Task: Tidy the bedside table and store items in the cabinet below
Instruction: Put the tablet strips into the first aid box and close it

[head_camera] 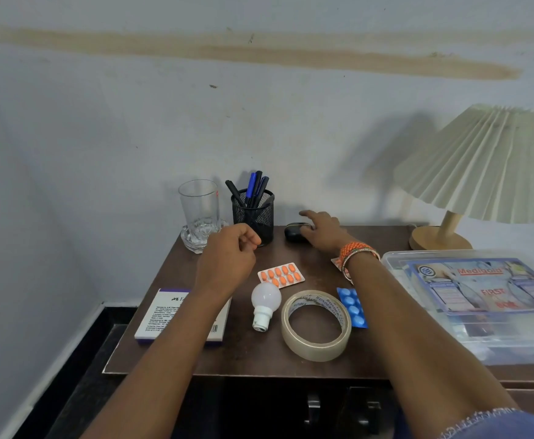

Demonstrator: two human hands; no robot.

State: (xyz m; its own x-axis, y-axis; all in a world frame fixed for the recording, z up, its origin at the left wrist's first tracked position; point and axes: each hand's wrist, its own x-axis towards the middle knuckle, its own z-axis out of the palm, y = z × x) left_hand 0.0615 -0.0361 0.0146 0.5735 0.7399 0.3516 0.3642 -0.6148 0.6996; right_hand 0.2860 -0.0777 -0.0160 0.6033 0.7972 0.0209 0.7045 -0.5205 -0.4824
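On the dark brown bedside table (246,356) lie a white bulb (265,304), a tape roll (316,324), an orange pill strip (281,275), a blue pill strip (353,307) and a white and purple box (164,315). A small black oval case (294,231) sits at the back. My right hand (324,229) reaches over it with fingers spread, touching its right side. My left hand (231,255) hovers in a loose fist above the table, in front of the black mesh pen holder (254,213). The cabinet doors (313,407) below are dark.
A clear glass (199,207) stands on a glass dish at the back left. A clear plastic first aid box (481,302) fills the right side. A pleated lamp (481,166) stands at the back right. The wall is close behind.
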